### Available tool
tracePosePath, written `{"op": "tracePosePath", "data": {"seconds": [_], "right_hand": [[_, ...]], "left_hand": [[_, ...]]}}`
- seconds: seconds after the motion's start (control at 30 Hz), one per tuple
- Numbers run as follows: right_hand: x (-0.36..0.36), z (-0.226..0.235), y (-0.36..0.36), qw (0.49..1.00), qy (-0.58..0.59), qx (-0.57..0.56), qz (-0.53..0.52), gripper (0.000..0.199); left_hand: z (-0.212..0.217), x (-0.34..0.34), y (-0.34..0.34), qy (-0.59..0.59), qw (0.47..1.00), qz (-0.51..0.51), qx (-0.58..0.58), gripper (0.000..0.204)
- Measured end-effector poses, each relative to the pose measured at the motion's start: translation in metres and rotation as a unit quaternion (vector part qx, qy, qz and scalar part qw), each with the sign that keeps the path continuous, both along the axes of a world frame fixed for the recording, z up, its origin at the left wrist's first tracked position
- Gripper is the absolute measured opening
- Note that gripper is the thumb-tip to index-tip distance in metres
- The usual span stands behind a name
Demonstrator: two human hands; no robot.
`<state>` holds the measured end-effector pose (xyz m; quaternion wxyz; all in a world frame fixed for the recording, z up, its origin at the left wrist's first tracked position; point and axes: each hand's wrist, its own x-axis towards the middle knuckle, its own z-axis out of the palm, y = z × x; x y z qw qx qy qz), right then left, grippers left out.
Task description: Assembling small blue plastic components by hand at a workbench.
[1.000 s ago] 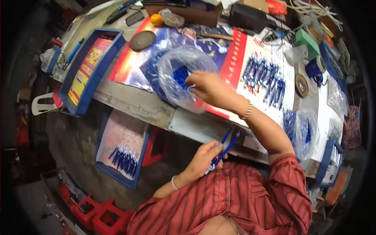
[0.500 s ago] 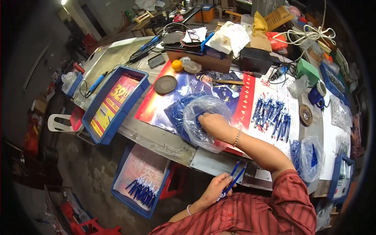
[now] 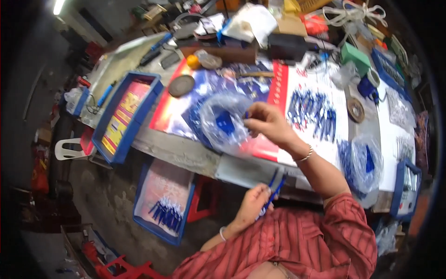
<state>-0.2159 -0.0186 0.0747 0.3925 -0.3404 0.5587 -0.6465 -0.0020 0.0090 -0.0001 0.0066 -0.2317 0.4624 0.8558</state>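
My left hand (image 3: 252, 203), low in front of my body, grips a blue two-legged piece (image 3: 277, 185) that looks like a drawing compass; its legs point up and slightly apart. Just right of a clear plastic bag (image 3: 214, 139), my right hand (image 3: 269, 123) is raised with its fingers pinched on a small blue part (image 3: 246, 115). Inside that open bag more blue parts (image 3: 225, 123) show. Many similar blue pieces with pale heads (image 3: 310, 114) lie in rows on white paper to the right.
A blue tray (image 3: 160, 80) with a yellow and pink sheet stands at the left. Below the table edge, another blue tray (image 3: 144, 183) holds more blue pieces. A second bag (image 3: 369, 165) of blue parts sits at the right. A hammer (image 3: 258, 74) and a round dish (image 3: 181, 86) lie farther back.
My right hand has come out of the plastic bag to its right, a small blue part now showing at its fingertips. My left hand keeps its grip. The whole view has shifted and blurred.
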Motion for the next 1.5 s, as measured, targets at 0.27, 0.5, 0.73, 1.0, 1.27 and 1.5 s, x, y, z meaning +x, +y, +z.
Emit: {"op": "tracePosePath", "data": {"seconds": [0.27,0.5,0.73,1.0,1.27,1.5], "right_hand": [[0.023,-0.008,0.133,0.98,-0.164,0.044,-0.108,0.02],[0.045,-0.033,0.19,0.957,-0.22,0.052,-0.184,0.011],[0.06,-0.039,0.204,0.96,-0.191,0.069,-0.193,0.011],[0.076,-0.046,0.195,0.974,0.042,0.098,-0.199,0.009],[0.085,-0.054,0.191,0.947,0.171,0.113,-0.245,0.009],[0.091,-0.053,0.191,0.949,0.088,0.121,-0.276,0.012]], "left_hand": [[0.011,-0.023,0.002,-0.023,0.998,0.006,-0.064,0.018],[0.009,-0.035,0.031,-0.017,0.994,-0.063,-0.089,0.025],[0.009,-0.033,0.047,-0.027,0.991,-0.068,-0.114,0.025],[0.011,-0.036,0.047,-0.04,0.976,-0.076,-0.201,0.025],[-0.001,-0.034,0.05,0.004,0.978,-0.032,-0.208,0.027],[0.004,-0.034,0.053,0.021,0.975,0.005,-0.223,0.027]]}}
